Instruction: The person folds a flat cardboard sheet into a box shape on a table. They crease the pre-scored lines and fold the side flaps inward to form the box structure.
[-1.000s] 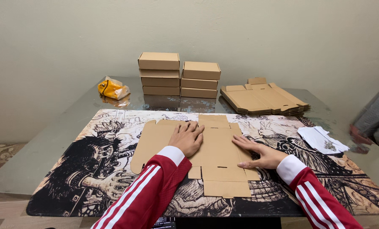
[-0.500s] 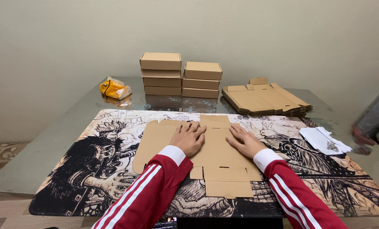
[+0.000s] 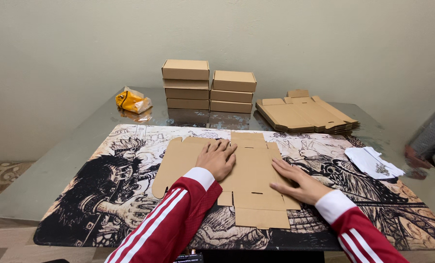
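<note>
A flat brown cardboard box blank (image 3: 249,187) lies unfolded on a black-and-white illustrated mat (image 3: 105,195). My left hand (image 3: 218,158) rests palm down on the blank's left-centre, fingers together pointing away. My right hand (image 3: 295,180) lies flat on its right side, fingers spread toward the left. Both arms wear red sleeves with white stripes and white cuffs. Neither hand grips anything.
Two stacks of folded brown boxes (image 3: 208,86) stand at the back of the glass table (image 3: 56,160). A pile of flat blanks (image 3: 302,114) lies at back right, a yellow bag (image 3: 132,101) at back left, white papers (image 3: 373,162) at right. Another person's blurred arm (image 3: 429,141) is at the right edge.
My right hand has slid back to the right and nearer to me on the blank; the left hand has stayed pressed in place. The view has shifted slightly.
</note>
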